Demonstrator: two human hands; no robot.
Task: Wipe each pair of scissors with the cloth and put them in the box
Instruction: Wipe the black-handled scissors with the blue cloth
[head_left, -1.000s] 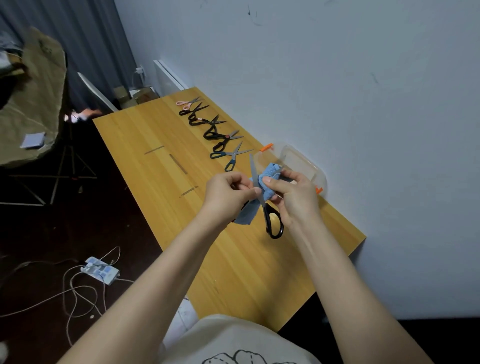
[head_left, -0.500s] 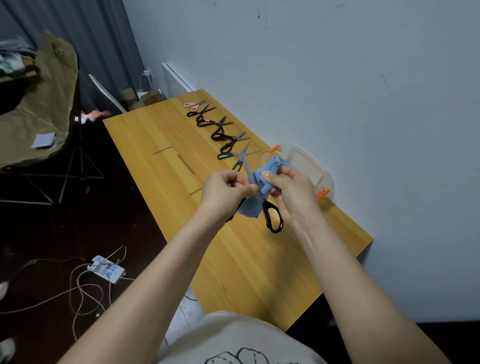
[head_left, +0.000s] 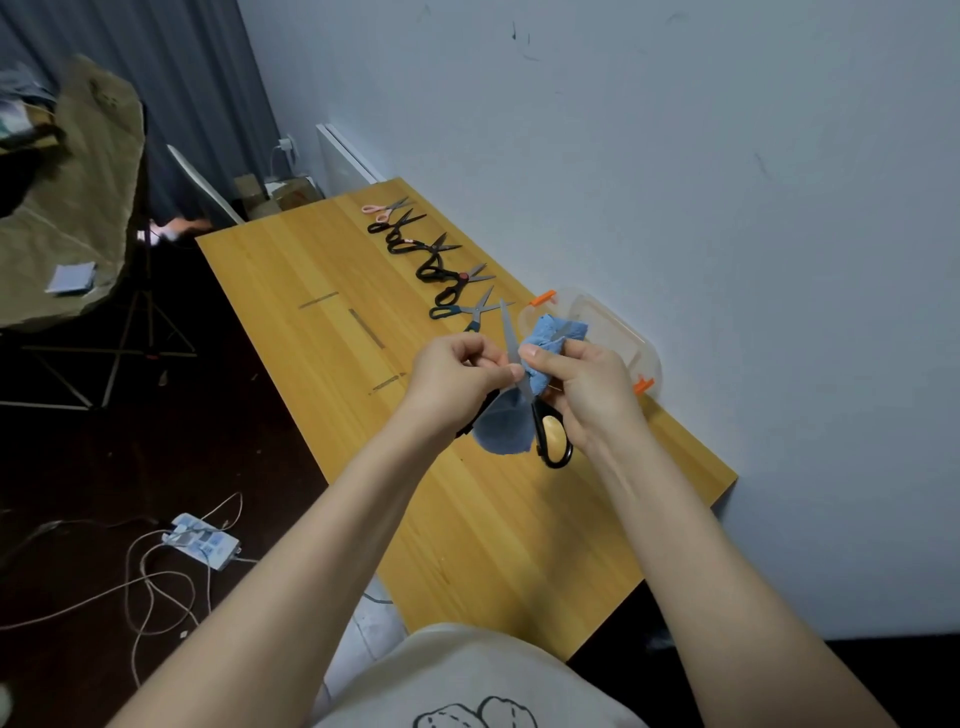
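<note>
Scissors (head_left: 510, 335), black oval handles, steel blades, over wooden table (head_left: 467, 545): left hand (head_left: 457, 371) pinches one blade, right hand (head_left: 589, 387) grips fuzzy blue cloth (head_left: 548, 332) round other. Clear orange-clipped box (head_left: 623, 332) just behind.

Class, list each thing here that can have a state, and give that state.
held scissors, open, lifted off the table.
cloth, bunched round one blade.
left hand, gripping held scissors.
right hand, pinching cloth.
row of scissors, lying partly open.
box, lid state unclear.
</note>
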